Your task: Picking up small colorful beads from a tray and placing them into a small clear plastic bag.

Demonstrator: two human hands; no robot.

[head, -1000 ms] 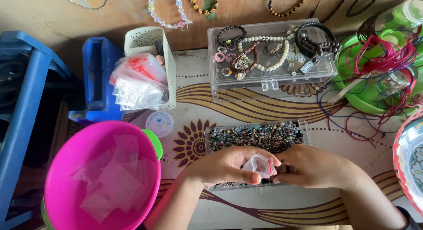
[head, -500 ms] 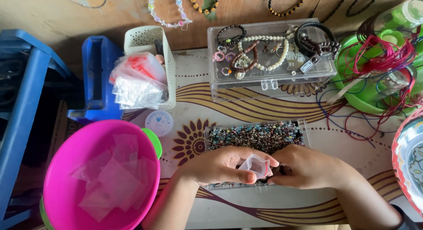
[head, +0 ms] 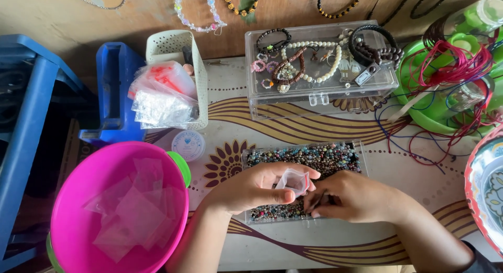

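We find the left hand point(head: 251, 189) pinching a small clear plastic bag point(head: 294, 181) between thumb and curled fingers, its mouth turned toward the right hand. The right hand point(head: 351, 197) lies just beside it with its fingers bunched tight at the bag's mouth; whether they pinch a bead we cannot tell, since the tips are hidden behind the knuckles. Both hands rest over the shallow clear tray of mixed beads point(head: 304, 157), which sits on the patterned table point(head: 293, 121).

In our judgement the filling goes well only if the bag's mouth is kept spread open and low over the tray, so that any dropped bead falls back among the rest. A loose pinch on the thin film risks the bag folding shut.

Outward, a pink bowl point(head: 118, 210) holding flat clear bags stands to the left, a white basket point(head: 175, 74) stuffed with more bags behind it. A clear box of bracelets point(head: 319, 63) lies beyond the tray, with tangled red cord point(head: 456, 69) to its right.
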